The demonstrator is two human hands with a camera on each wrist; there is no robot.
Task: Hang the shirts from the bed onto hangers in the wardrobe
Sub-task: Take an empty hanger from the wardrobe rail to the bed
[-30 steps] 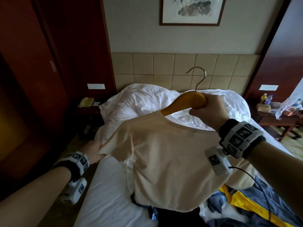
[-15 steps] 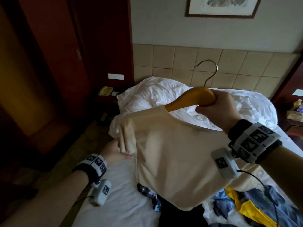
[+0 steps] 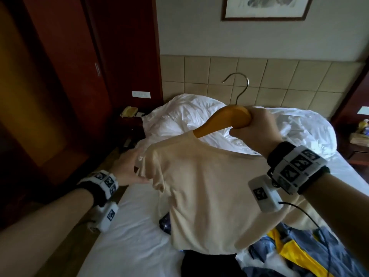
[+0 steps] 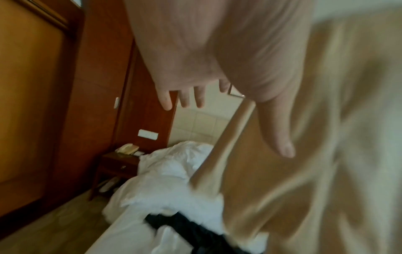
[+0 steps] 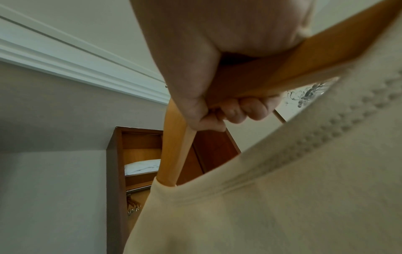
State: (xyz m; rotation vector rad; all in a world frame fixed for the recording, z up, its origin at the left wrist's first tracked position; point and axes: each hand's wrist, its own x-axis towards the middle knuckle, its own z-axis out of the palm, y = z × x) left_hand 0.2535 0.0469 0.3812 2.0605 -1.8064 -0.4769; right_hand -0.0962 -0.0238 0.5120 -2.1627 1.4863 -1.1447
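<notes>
Leftmost, the left hand (image 3: 127,168) is flat with its fingers (image 4: 166,101) straight and spread, holding nothing; it lies against the sleeve edge of the shirt (image 3: 209,194), probably to smooth that shoulder down over the hanger arm beneath it. Whether the fingertips press the cloth or only brush it I cannot tell, as the left wrist view is blurred.

Just right of those fingers, the shirt hangs in the air above the bed (image 3: 127,242), collar up and hem down, so its long axis runs roughly top to bottom.

Further right, the hanger (image 3: 223,122) slants, its bare arm dropping toward the left hand into the collar, its wire hook standing above the knuckles. The right hand (image 3: 253,130) grips the hanger's middle, fingers (image 5: 239,111) curled tight under the wood, likely so the shirt's weight stays centred and the hook stays free for the wardrobe (image 5: 139,154) rail.
</notes>
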